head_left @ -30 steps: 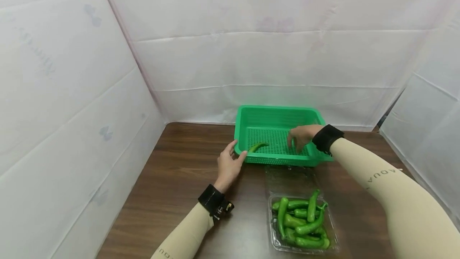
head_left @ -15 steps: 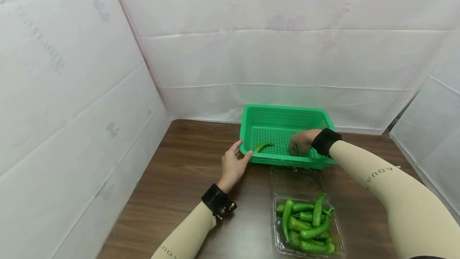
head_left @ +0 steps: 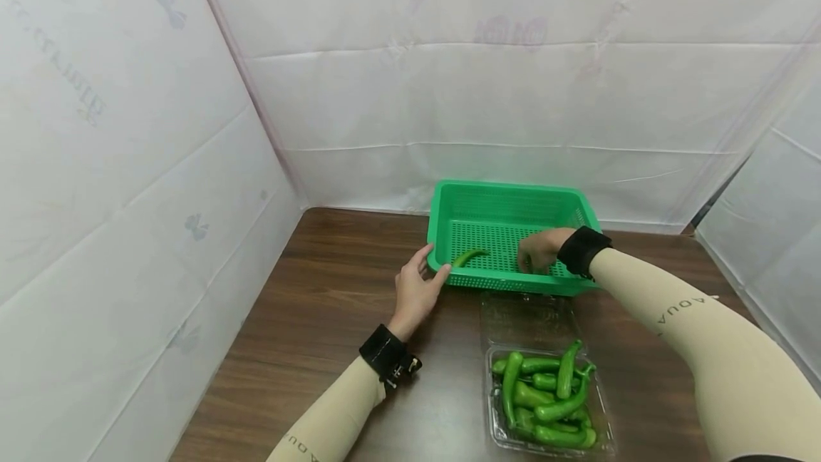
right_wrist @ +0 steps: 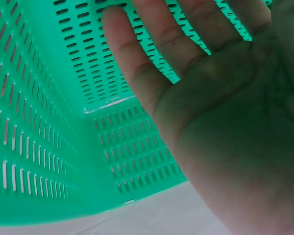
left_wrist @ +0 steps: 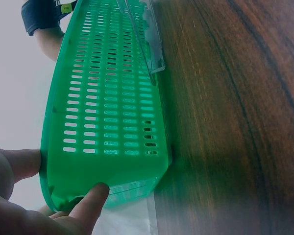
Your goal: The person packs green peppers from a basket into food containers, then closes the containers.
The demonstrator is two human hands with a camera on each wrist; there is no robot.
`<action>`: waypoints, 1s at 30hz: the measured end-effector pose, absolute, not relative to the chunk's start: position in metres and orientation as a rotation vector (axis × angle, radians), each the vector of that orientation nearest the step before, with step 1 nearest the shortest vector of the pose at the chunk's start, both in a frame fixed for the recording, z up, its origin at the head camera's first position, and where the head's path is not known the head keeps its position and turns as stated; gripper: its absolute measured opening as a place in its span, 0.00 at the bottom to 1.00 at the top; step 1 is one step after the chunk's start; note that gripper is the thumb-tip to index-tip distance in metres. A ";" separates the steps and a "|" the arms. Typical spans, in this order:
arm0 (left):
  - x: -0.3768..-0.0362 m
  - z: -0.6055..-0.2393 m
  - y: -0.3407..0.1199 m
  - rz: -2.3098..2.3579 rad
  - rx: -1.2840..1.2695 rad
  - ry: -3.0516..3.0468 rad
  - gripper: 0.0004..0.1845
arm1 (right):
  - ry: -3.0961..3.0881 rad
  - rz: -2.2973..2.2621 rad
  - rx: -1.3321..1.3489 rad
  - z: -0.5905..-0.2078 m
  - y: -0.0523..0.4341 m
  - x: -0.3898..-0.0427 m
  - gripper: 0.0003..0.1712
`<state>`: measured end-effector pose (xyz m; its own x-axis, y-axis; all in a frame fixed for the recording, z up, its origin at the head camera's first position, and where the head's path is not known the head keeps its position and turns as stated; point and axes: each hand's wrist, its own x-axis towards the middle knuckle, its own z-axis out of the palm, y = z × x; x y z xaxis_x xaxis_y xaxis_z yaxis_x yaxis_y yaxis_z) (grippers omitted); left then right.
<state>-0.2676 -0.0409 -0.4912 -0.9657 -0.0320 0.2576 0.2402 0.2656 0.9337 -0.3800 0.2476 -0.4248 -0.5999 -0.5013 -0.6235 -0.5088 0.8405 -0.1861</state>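
Note:
A green plastic basket (head_left: 513,282) with slotted walls stands against the back wall. My left hand (head_left: 417,292) grips its near left corner, thumb at the front rim and fingers round the side; the left wrist view shows one finger (left_wrist: 92,203) against the outer wall. My right hand (head_left: 544,248) reaches down inside the basket's right part. In the right wrist view its fingers (right_wrist: 159,29) stretch toward the slotted floor, with no pepper visible at the palm; some fingertips are out of frame. One green chili pepper (head_left: 470,257) lies in the basket's near left.
Nearer the front, a clear plastic clamshell box (head_left: 492,419) holds several green chili peppers (head_left: 561,408). Its lid (head_left: 529,319) lies open, reaching to the basket's front. The brown wooden table (head_left: 321,291) meets white sheeting (head_left: 359,105) at the back and sides.
My right hand has lowered slightly in the basket, and its fingers show less from above. My left hand stays at the corner. The head view has shifted a little.

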 end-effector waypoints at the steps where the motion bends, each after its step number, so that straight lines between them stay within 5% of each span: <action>1: -0.267 -0.491 -0.041 -1.769 -0.192 -2.315 0.32 | 2.321 0.013 -0.729 -0.425 0.248 -0.379 0.25; 30: -0.275 -0.502 -0.043 -1.761 -0.240 -2.318 0.31 | 2.390 -0.006 -0.924 -0.412 0.260 -0.380 0.27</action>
<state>-0.2754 -0.0427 -0.5016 -0.9624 -0.0028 0.2715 0.2608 0.2687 0.9272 -0.3796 0.2602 -0.4125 -0.5981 -0.6190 -0.5091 -0.6165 0.7612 -0.2012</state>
